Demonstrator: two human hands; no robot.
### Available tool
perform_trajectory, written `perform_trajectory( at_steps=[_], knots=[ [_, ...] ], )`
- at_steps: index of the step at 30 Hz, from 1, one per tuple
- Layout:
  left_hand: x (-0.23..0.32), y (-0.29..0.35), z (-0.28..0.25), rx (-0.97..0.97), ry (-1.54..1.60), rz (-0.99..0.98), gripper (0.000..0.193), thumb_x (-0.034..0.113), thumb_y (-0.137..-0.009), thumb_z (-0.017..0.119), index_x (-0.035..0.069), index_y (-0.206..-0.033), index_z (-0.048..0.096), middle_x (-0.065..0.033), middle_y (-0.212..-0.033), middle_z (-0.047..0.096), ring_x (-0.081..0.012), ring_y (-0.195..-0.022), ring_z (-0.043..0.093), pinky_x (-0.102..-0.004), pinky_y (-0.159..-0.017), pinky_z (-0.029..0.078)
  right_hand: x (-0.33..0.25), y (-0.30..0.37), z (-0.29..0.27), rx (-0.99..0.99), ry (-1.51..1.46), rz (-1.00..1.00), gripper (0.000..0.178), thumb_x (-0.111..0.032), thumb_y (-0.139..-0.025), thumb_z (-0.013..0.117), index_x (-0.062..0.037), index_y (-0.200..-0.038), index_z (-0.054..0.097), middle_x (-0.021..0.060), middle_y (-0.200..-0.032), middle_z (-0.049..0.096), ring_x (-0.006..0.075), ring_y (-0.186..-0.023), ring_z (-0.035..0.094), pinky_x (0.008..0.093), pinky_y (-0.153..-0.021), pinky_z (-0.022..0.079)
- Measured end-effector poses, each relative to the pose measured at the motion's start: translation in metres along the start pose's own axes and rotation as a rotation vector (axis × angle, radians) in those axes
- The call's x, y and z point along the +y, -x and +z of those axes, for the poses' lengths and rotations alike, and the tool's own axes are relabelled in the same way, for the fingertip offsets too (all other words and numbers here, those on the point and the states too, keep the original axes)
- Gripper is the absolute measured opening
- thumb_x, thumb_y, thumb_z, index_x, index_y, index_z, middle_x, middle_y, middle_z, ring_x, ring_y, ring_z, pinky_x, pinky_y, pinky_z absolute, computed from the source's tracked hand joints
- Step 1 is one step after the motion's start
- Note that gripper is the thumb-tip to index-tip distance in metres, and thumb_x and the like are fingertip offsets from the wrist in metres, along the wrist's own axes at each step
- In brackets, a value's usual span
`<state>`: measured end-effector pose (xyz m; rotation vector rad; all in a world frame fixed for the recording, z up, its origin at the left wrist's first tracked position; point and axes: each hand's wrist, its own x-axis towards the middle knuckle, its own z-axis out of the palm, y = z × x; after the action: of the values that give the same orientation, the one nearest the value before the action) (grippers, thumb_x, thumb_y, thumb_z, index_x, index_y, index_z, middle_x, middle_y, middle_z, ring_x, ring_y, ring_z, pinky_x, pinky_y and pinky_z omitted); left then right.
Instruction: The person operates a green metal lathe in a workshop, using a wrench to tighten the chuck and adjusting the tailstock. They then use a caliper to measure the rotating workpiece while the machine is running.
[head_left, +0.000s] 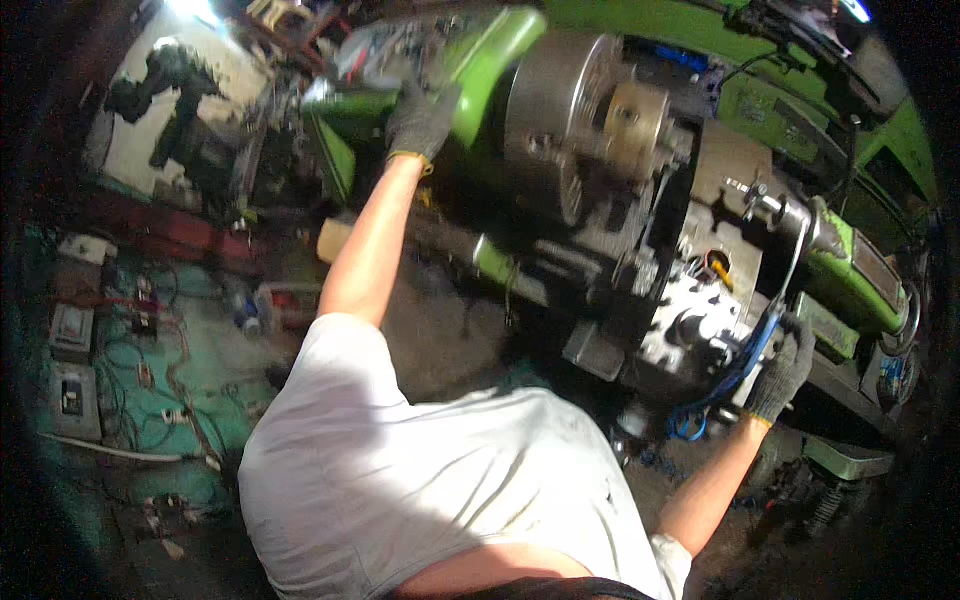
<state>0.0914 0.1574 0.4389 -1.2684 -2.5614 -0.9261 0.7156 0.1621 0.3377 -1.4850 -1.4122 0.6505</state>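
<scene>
My left hand (422,122), in a dark grey knitted glove, reaches up against the green headstock cover (490,70) of a lathe. Its fingers look spread, though motion smears them. To the right of it stands the big round steel chuck (555,120), with a brownish metal workpiece (637,120) at its face. My gloved right hand (785,372) is curled at a blue hose-like tool (755,345), beside the carriage. A thin bent metal tube (795,262) rises from there toward the tailstock (850,260); the fingers' exact grip is partly hidden.
The tool post (695,325) and cross slide lie between my hands, with a looped blue hose (688,425) below. Left, cables and grey electrical boxes (75,395) lie on a green floor. A stained pale panel (150,120) stands at the upper left.
</scene>
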Motion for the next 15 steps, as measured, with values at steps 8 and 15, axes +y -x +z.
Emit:
perform_trajectory(
  at_steps=[8,15],
  knots=[
    [-0.112,0.259,0.162,-0.434,-0.025,-0.062,0.058,0.045,-0.099,0.059,0.006,-0.143,0.058,-0.0218,-0.148,0.056,-0.0423,-0.134,0.053,-0.0513,-0.112,0.042,0.041,0.038,-0.024,0.233,-0.269,0.149,0.043,-0.032,-0.108,0.049,-0.0022,-0.137,0.060,0.0103,-0.130,0.063,0.0234,-0.120,0.059,0.0381,-0.103,0.047],
    [-0.216,0.389,0.265,-0.784,0.854,-1.247,0.058,0.057,-0.091,0.067,0.011,-0.126,0.064,-0.0170,-0.111,0.067,-0.0317,-0.096,0.064,-0.0431,-0.083,0.050,0.165,0.219,-0.098,0.271,0.827,0.345,0.038,-0.029,-0.099,0.063,-0.0004,-0.124,0.068,0.0267,-0.120,0.069,0.0424,-0.110,0.065,0.0474,-0.098,0.051]
  ],
)
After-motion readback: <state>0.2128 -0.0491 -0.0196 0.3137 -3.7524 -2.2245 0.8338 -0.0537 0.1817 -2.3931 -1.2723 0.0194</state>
